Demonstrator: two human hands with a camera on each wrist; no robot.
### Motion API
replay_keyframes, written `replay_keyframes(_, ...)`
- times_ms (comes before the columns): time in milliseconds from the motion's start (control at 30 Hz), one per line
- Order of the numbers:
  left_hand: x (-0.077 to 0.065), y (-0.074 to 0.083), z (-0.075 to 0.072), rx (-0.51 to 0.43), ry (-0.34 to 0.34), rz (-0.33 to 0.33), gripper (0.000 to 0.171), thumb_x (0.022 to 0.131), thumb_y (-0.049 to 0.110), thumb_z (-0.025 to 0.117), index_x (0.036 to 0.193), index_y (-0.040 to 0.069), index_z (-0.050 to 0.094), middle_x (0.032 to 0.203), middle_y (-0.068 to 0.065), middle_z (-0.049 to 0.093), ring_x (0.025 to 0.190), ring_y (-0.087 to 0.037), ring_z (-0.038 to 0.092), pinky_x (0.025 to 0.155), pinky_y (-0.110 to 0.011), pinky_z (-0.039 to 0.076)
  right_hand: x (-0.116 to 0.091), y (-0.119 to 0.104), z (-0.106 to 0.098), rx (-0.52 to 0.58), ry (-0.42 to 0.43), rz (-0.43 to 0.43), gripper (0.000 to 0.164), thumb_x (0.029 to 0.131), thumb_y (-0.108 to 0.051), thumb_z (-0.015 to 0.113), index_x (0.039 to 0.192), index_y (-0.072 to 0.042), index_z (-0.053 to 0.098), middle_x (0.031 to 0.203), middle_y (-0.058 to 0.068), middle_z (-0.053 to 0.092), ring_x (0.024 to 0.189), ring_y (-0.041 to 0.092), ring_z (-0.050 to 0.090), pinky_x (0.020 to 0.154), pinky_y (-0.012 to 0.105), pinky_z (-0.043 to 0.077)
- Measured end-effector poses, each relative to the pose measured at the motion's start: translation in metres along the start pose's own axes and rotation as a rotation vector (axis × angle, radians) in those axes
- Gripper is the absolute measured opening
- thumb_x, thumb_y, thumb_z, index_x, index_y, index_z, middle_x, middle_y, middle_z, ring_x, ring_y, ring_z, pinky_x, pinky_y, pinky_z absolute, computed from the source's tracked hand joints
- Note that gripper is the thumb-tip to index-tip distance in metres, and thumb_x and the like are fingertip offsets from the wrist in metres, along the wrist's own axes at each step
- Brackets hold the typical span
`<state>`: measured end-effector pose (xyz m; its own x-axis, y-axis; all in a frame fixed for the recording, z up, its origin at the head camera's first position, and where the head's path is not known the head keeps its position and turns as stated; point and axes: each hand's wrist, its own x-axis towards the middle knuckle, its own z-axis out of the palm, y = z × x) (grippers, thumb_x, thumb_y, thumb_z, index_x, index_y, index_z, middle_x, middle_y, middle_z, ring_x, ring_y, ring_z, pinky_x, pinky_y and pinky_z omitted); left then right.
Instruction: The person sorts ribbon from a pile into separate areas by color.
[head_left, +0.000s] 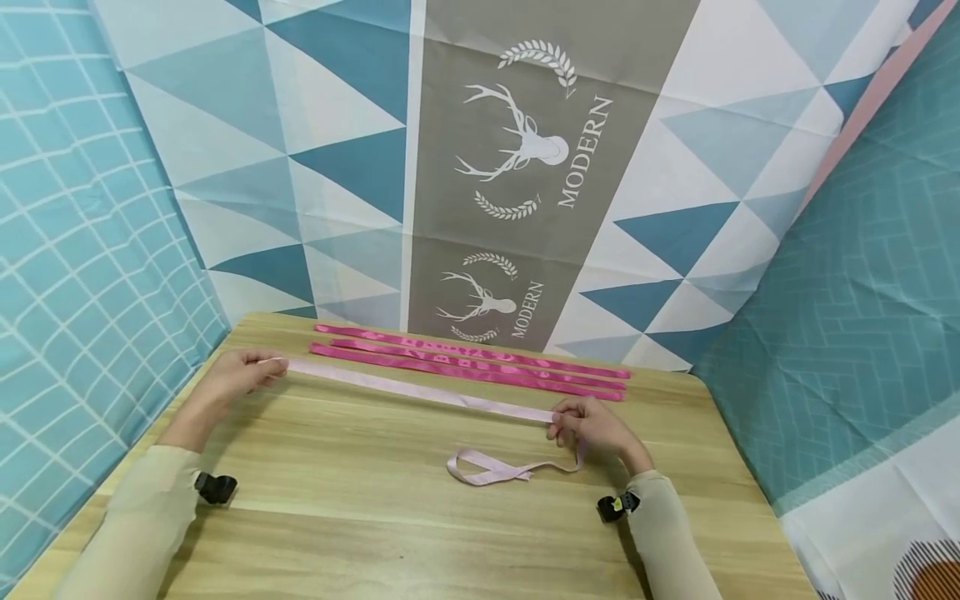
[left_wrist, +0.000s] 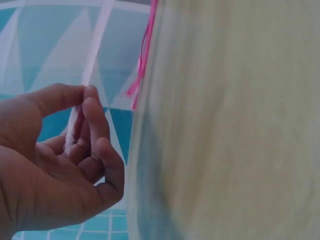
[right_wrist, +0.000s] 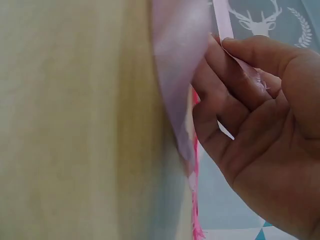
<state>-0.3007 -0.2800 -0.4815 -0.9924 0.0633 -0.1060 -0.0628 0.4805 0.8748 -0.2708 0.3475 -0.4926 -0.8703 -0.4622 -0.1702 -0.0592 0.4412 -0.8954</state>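
Note:
A pale pink ribbon (head_left: 420, 390) lies stretched across the wooden table (head_left: 375, 533). My left hand (head_left: 243, 371) pinches its left end between thumb and fingers; the left wrist view shows that end (left_wrist: 72, 131) in the pinch of my left hand (left_wrist: 82, 107). My right hand (head_left: 588, 425) pinches the ribbon near its right part, and the slack tail (head_left: 491, 471) curls in a loop on the table below that hand. In the right wrist view the ribbon (right_wrist: 182, 75) runs under the thumb and fingers of my right hand (right_wrist: 235, 60).
Three bright pink ribbons (head_left: 465, 360) lie side by side near the table's far edge. Patterned cloth with deer prints (head_left: 517, 142) hangs behind, and teal cloth (head_left: 67, 250) flanks both sides. Small black cameras (head_left: 216, 487) sit on both wrists.

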Motion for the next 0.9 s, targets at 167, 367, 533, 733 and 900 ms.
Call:
replay_keyframes(167, 0.0, -0.005, 0.0, 0.03, 0.004, -0.049, 0.052, 0.101, 0.036, 0.066, 0.126, -0.01, 0.062, 0.097, -0.006, 0.07, 0.085, -0.016, 0.063, 0.07, -0.031, 0.051, 0.001, 0.009, 0.004, -0.03, 0.021, 0.023, 0.024, 0.107, -0.019, 0.058, 0.108, 0.002, 0.07, 0.083, 0.019, 0.07, 0.057, 0.024, 0.061, 0.048, 0.046, 0.055)
replay_keyframes(367, 0.001, -0.014, -0.003, 0.024, -0.049, -0.073, 0.043, 0.102, 0.029, 0.065, 0.121, -0.01, 0.066, 0.091, -0.006, 0.072, 0.077, -0.016, 0.062, 0.065, -0.031, 0.051, 0.003, 0.013, 0.005, -0.13, 0.112, 0.029, 0.021, 0.103, -0.023, 0.064, 0.098, -0.004, 0.072, 0.073, 0.012, 0.064, 0.052, 0.021, 0.059, 0.048, 0.04, 0.054)
replay_keyframes(533, 0.004, -0.019, -0.006, 0.036, -0.084, -0.107, 0.04, 0.103, 0.026, 0.063, 0.123, -0.009, 0.065, 0.093, -0.005, 0.072, 0.081, -0.016, 0.064, 0.067, -0.031, 0.051, 0.002, 0.011, 0.005, -0.169, 0.156, 0.036, 0.015, 0.102, -0.02, 0.067, 0.096, -0.006, 0.072, 0.072, 0.012, 0.063, 0.05, 0.023, 0.059, 0.047, 0.039, 0.053)
replay_keyframes(733, 0.009, -0.015, -0.008, 0.058, -0.114, -0.113, 0.045, 0.105, 0.029, 0.059, 0.129, -0.009, 0.06, 0.097, -0.005, 0.071, 0.086, -0.018, 0.064, 0.07, -0.032, 0.051, 0.003, 0.007, 0.001, -0.201, 0.17, 0.049, 0.013, 0.101, -0.019, 0.067, 0.098, -0.007, 0.072, 0.073, 0.013, 0.064, 0.05, 0.025, 0.059, 0.047, 0.04, 0.053)
replay_keyframes(900, 0.011, -0.014, -0.007, 0.027, -0.124, -0.108, 0.05, 0.107, 0.031, 0.055, 0.135, -0.011, 0.054, 0.101, -0.006, 0.071, 0.085, -0.017, 0.066, 0.07, -0.033, 0.05, 0.002, 0.006, -0.003, -0.243, 0.181, 0.057, 0.012, 0.1, -0.019, 0.069, 0.1, -0.008, 0.072, 0.077, 0.012, 0.064, 0.056, 0.026, 0.06, 0.052, 0.037, 0.053)
